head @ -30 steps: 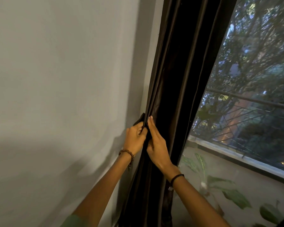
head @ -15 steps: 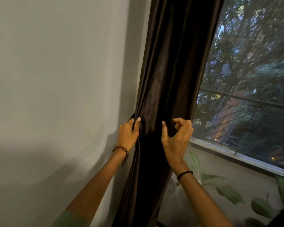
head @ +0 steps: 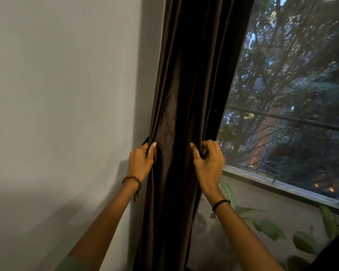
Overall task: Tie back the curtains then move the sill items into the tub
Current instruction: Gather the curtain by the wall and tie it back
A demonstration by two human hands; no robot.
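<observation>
Here, hands [head: 175,163] gripping dark curtain [head: 186,85]

Plain pale wall [head: 63,94] on the left, dusky trees [head: 294,71] beyond the window, a metal railing [head: 282,119] outside, leafy plant [head: 266,227] low down.

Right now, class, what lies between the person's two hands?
In the head view, only the gathered dark brown curtain lies between the left hand and the right hand; each grips one edge of its folds.
</observation>
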